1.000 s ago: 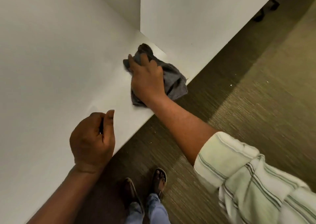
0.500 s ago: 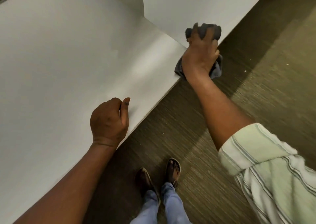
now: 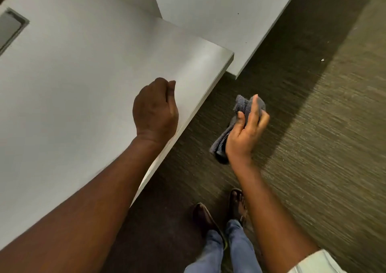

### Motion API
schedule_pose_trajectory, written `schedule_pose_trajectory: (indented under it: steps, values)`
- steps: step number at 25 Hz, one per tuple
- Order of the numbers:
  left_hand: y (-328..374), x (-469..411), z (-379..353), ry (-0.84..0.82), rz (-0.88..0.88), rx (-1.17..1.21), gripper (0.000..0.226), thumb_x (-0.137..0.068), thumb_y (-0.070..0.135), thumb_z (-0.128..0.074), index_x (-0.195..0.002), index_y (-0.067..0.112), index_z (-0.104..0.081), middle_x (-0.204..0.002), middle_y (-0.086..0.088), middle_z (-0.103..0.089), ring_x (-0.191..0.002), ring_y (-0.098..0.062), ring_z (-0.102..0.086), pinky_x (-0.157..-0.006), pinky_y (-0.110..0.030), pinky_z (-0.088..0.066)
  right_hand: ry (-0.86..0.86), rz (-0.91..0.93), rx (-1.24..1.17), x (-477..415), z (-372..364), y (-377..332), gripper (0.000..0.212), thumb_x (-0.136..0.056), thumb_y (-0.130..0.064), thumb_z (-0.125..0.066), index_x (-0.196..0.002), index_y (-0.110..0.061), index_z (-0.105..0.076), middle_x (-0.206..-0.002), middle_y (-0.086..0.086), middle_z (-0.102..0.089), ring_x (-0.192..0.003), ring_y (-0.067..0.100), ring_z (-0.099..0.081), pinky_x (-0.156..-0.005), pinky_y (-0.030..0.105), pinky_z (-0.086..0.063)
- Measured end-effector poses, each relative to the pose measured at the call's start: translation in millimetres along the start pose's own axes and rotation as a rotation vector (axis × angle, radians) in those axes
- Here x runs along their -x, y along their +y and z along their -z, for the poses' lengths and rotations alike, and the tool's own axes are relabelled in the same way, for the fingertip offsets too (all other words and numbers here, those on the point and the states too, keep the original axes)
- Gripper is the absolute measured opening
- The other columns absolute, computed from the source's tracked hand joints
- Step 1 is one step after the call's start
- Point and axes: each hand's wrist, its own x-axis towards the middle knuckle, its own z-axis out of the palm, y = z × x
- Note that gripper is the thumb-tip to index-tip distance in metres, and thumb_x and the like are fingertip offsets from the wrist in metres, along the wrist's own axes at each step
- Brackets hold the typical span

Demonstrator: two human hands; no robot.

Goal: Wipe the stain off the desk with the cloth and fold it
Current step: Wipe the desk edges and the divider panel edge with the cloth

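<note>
A bunched grey cloth [image 3: 226, 135] hangs in the air over the carpet, to the right of the white desk [image 3: 83, 80]. My right hand [image 3: 246, 130] holds it, palm toward me, fingers curled around its upper part. My left hand [image 3: 155, 111] rests in a loose fist above the desk's front edge, nothing visible in it. No stain shows on the visible desk surface.
A second white desk [image 3: 219, 18] adjoins behind the first, stepped back at the corner. A grey cable hatch [image 3: 10, 28] sits at the desk's far left. Dark carpet [image 3: 313, 147] covers the floor on the right. My feet in sandals [image 3: 219, 212] stand below.
My right hand has carried the cloth off the desk's far corner, down and toward me, over the carpet. My left hand stays fisted near the front edge.
</note>
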Motion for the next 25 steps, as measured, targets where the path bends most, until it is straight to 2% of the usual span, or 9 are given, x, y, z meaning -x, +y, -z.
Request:
schedule_pose_trajectory:
  steps: [2, 5, 6, 11, 14, 16, 19, 23, 25]
  values:
    - [7.8, -18.0, -11.7, -0.013, -0.023, 0.037, 0.026, -0.096, 0.022, -0.04, -0.08, 0.007, -0.052, -0.068, -0.008, -0.055, -0.062, -0.02, -0.045, -0.057, -0.029, -0.027, 0.016, -0.024, -0.102, 11.2, -3.0, 2.1, 0.047, -0.098, -0.011, -0.047, -0.143, 0.001, -0.036, -0.13, 0.024, -0.044, -0.119, 0.011, -0.043, -0.102, 0.022, -0.039]
    - [10.0, -37.3, -24.7, -0.046, -0.104, 0.086, 0.026, -0.097, 0.022, -0.038, -0.088, 0.004, -0.054, -0.078, -0.011, -0.061, -0.069, -0.02, -0.049, -0.061, -0.025, -0.031, 0.041, -0.041, -0.232, 21.5, -8.9, 4.0, 0.05, -0.098, -0.017, -0.041, -0.141, 0.007, -0.032, -0.134, 0.026, -0.043, -0.128, 0.029, -0.043, -0.11, 0.037, -0.037]
    - [11.0, -43.8, -28.7, -0.061, -0.135, 0.096, 0.026, -0.097, 0.022, -0.038, -0.088, 0.004, -0.054, -0.077, -0.008, -0.059, -0.069, -0.02, -0.049, -0.061, -0.023, -0.03, 0.049, -0.035, -0.272, 24.8, -11.5, 4.5, 0.05, -0.097, -0.017, -0.04, -0.14, 0.008, -0.033, -0.136, 0.022, -0.042, -0.129, 0.028, -0.042, -0.112, 0.036, -0.035]
    - [23.0, -77.0, -53.9, -0.122, -0.203, 0.052, 0.041, -0.097, 0.036, -0.041, -0.06, 0.02, -0.032, -0.052, 0.008, -0.031, -0.048, -0.013, -0.03, -0.052, -0.027, -0.015, 0.069, -0.076, -0.471, 46.9, -32.9, 9.0, 0.041, -0.096, -0.019, -0.043, -0.136, -0.015, -0.033, -0.135, 0.001, -0.04, -0.13, 0.012, -0.04, -0.113, 0.029, -0.032]
    - [30.9, -91.5, -72.8, -0.121, -0.229, 0.03, 0.052, -0.097, 0.041, -0.042, -0.052, 0.027, -0.021, -0.046, 0.007, -0.026, -0.044, -0.012, -0.03, -0.049, -0.027, -0.016, 0.056, -0.072, -0.576, 63.4, -48.1, 12.8, 0.047, -0.098, -0.031, -0.047, -0.14, -0.024, -0.028, -0.142, -0.015, -0.037, -0.135, 0.007, -0.038, -0.114, 0.025, -0.029]
    - [32.1, -96.6, -81.4, -0.064, -0.2, 0.08, 0.054, -0.096, 0.041, -0.044, -0.049, 0.028, -0.02, -0.043, 0.007, -0.025, -0.043, -0.01, -0.03, -0.045, -0.021, -0.019, 0.045, -0.076, -0.64, 70.1, -60.1, 15.7, 0.055, -0.095, -0.028, -0.051, -0.144, -0.025, -0.027, -0.147, -0.024, -0.032, -0.139, 0.007, -0.034, -0.115, 0.022, -0.026]
    - [24.3, -98.3, -90.3, -0.01, -0.221, 0.114, 0.056, -0.095, 0.042, -0.044, -0.047, 0.027, -0.021, -0.04, 0.009, -0.032, -0.043, -0.008, -0.029, -0.044, -0.018, -0.02, 0.118, -0.084, -0.713, 69.2, -83.4, 23.2, 0.052, -0.092, -0.019, -0.052, -0.141, -0.025, -0.035, -0.147, -0.026, -0.034, -0.139, 0.008, -0.036, -0.114, 0.021, -0.029]
    - [20.1, -101.5, -95.4, 0.007, -0.259, 0.095, 0.058, -0.095, 0.042, -0.043, -0.045, 0.025, -0.021, -0.039, 0.012, -0.037, -0.042, -0.009, -0.027, -0.044, -0.023, -0.016, 0.34, 0.03, -0.72, 59.9, -105.3, 21.5, 0.032, -0.099, -0.021, -0.046, -0.13, -0.011, -0.046, -0.141, -0.02, -0.042, -0.131, 0.009, -0.044, -0.108, 0.022, -0.035]
    - [19.9, -102.3, -95.5, 0.015, -0.276, 0.056, 0.059, -0.095, 0.043, -0.043, -0.045, 0.023, -0.02, -0.038, 0.012, -0.036, -0.041, -0.01, -0.027, -0.043, -0.025, -0.016, 0.414, 0.047, -0.79, 58.5, -107.7, 10.6, 0.029, -0.1, -0.02, -0.046, -0.129, -0.017, -0.05, -0.141, -0.016, -0.044, -0.13, 0.014, -0.046, -0.106, 0.026, -0.039]
